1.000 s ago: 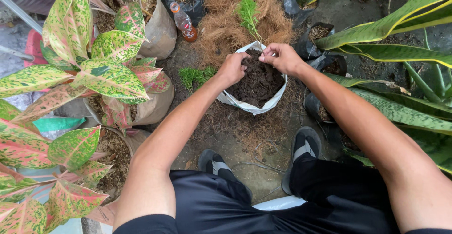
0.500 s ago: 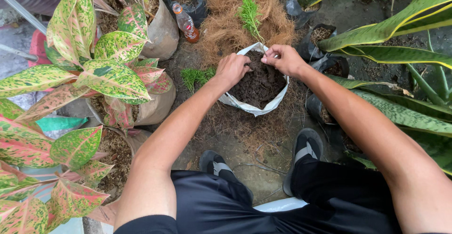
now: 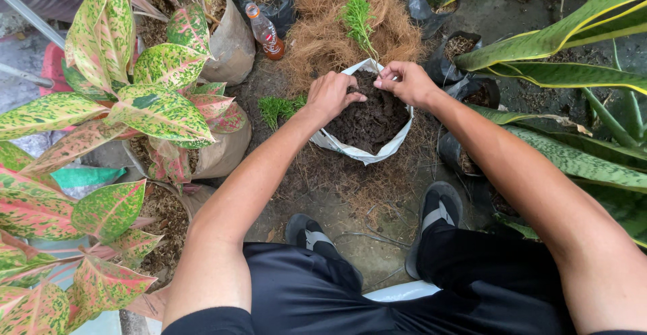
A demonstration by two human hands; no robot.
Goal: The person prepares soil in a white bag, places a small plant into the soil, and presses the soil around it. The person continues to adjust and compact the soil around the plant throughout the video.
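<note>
My arms are bare; I wear black shorts (image 3: 303,294) and black sandals (image 3: 441,207) with pale grey straps.

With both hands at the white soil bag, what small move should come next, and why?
Probably press the dark soil down. Both the left hand and the right hand rest at the far rim of the white plastic bag, and the soil looks loose and lumpy.
</note>
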